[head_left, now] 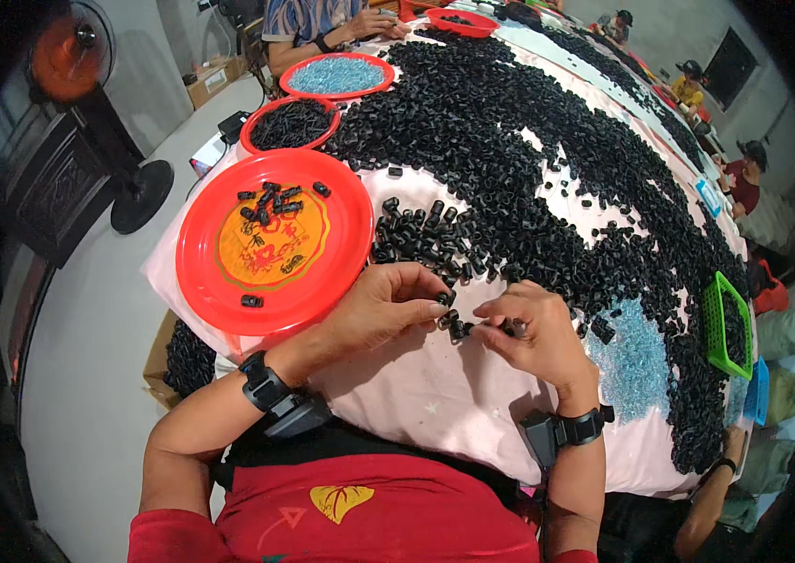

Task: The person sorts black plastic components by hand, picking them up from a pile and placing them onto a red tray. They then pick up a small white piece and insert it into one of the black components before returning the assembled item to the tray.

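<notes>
My left hand (383, 305) pinches a small black plastic piece (445, 298) between thumb and fingertips. Close beside it, my right hand (540, 336) has its fingers curled round small black pieces (513, 327). More short black cylinders (458, 328) sit between the two hands, partly covered by fingers. Just beyond my fingertips spreads a large heap of loose black pieces (473, 122). To the left, a round red tray (198, 281) with a yellow patterned centre carries several black cylinders, most clustered near its far side.
Beyond the tray stand a red bowl of thin black parts (292, 126) and a red plate of pale blue bits (336, 75). Another pale blue pile (630, 366) lies right of my right hand, near a green basket (728, 324). Other people sit around the table. A fan (69, 56) stands left.
</notes>
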`<action>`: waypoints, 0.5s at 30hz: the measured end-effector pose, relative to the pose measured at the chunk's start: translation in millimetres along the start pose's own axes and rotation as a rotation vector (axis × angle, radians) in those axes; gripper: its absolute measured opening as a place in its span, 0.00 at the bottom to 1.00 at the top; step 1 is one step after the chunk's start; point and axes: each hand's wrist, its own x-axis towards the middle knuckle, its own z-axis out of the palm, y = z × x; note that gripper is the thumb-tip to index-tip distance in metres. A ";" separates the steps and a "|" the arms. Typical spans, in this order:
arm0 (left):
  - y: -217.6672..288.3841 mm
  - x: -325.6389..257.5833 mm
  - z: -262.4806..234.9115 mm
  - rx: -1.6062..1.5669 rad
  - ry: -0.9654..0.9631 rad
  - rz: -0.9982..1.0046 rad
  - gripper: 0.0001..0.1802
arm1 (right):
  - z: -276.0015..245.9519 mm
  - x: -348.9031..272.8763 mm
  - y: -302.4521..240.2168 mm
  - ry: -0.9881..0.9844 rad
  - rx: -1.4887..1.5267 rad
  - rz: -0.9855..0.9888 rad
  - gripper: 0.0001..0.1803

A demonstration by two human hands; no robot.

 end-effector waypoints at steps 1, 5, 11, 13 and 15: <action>-1.8 -0.9 -0.5 -0.031 0.006 0.001 0.12 | 0.4 0.5 -1.1 -0.006 0.000 -0.004 0.08; 0.9 -1.1 4.9 -0.018 0.026 -0.012 0.11 | 4.8 2.4 -1.1 -0.035 -0.068 -0.048 0.10; -9.0 -2.4 7.3 -0.049 0.014 0.022 0.09 | 11.3 4.6 -4.0 -0.014 -0.071 -0.060 0.11; -6.8 -3.0 7.8 -0.023 0.012 0.026 0.09 | 12.4 4.4 -2.2 -0.004 -0.063 -0.093 0.11; -5.1 -4.4 8.6 -0.053 0.002 0.021 0.09 | 10.9 5.4 -3.5 0.057 -0.069 -0.057 0.11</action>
